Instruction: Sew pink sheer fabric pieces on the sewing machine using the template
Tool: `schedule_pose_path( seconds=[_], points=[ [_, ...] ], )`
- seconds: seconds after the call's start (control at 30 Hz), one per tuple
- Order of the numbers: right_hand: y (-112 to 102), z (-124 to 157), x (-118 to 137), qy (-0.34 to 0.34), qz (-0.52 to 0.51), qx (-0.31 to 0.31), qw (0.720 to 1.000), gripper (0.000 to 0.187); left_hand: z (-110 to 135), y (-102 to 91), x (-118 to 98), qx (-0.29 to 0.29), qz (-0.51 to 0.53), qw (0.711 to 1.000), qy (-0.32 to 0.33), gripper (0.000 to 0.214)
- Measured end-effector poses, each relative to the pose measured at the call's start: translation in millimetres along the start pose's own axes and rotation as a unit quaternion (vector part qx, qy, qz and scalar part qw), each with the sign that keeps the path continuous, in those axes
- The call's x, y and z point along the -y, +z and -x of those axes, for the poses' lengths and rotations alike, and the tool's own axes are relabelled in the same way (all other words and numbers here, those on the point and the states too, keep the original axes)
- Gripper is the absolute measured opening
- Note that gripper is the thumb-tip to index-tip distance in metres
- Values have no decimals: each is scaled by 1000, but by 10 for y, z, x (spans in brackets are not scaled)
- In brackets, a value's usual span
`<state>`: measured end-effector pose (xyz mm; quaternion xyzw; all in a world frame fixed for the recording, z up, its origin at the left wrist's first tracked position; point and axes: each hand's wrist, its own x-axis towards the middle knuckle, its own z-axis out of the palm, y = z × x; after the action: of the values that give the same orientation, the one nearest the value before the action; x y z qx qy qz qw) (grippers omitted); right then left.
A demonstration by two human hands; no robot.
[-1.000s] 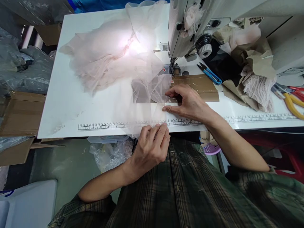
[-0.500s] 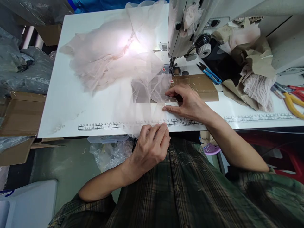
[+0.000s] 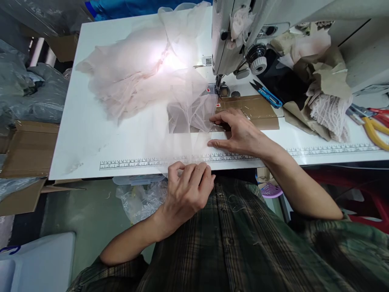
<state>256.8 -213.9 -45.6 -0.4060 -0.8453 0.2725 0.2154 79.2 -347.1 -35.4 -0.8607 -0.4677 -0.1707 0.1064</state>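
Sheer pale pink fabric [image 3: 133, 81] lies bunched across the white table, and a thin layer of it runs down to the front edge. My left hand [image 3: 190, 188] is closed at that edge, its curled fingers on the fabric's near end; the fingertips are partly hidden. My right hand [image 3: 240, 132] rests at the right border of the fabric, thumb and forefinger apart, fingertips touching it over a brown taped strip [image 3: 261, 111]. Just beyond are the needle and presser foot [image 3: 218, 83] of a sewing machine [image 3: 229, 36].
Blue thread snips [image 3: 267, 95] lie right of the needle, beside a black item [image 3: 282, 77] and fabric scraps [image 3: 330, 111]. Yellow-handled pliers [image 3: 375, 129] sit at the far right. A printed ruler [image 3: 136, 163] follows the front edge. Cardboard boxes [image 3: 30, 148] stand left of the table.
My left hand has shifted slightly left and toward me along the table edge. My right hand stays nearly in place, its thumb a little lower. The view has tilted slightly.
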Motion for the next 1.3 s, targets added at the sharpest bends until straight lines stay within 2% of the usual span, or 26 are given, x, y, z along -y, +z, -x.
schedule_pose_path(
  seconds=[0.33,1.17,1.3],
  points=[
    [17,15,-20,-5,-4,-18,1000,50,27,53,-112,-15,7,1000,-8,16],
    [42,4,-8,-1,1,-20,1000,49,8,65,-98,-5,3,1000,24,16],
    [-17,32,-4,11,-50,-21,998,51,-12,-27,41,-22,24,999,9,24]
  ],
)
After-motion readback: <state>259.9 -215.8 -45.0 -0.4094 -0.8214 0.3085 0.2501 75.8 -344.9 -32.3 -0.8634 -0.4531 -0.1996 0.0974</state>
